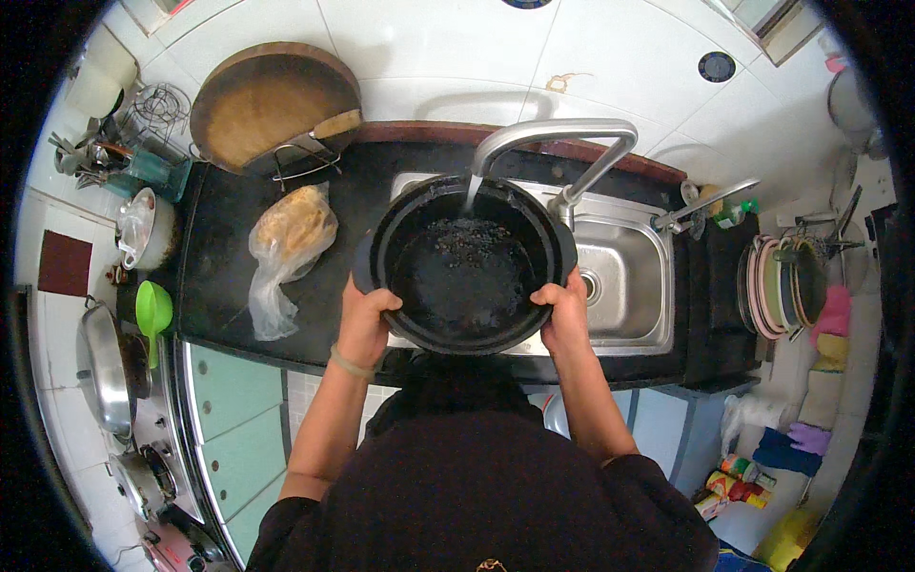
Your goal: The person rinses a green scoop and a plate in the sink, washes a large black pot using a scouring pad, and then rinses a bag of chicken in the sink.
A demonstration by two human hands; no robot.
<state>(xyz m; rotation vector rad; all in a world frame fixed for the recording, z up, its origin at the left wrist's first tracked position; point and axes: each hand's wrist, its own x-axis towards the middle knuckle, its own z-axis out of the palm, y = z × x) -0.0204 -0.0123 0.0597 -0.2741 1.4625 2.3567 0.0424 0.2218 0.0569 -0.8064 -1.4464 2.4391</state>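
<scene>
A round black pot (465,286) is held level between my two hands over the left part of a steel sink (625,286). My left hand (368,314) grips its left handle, thumb on the rim; a pale bracelet circles that wrist. My right hand (565,307) grips the right handle the same way. Water runs from the curved steel faucet (557,130) into the pot, where bubbles float on the water. The sink's right basin with its drain lies uncovered. What is under the pot is hidden.
On the black counter (221,250) lies a knotted plastic bag of yellowish food (293,225). Behind it a wok (275,107) leans on a wire rack. A green ladle (154,307) and pots stand left. Stacked plates (768,286) and a second faucet (708,204) are right of the sink.
</scene>
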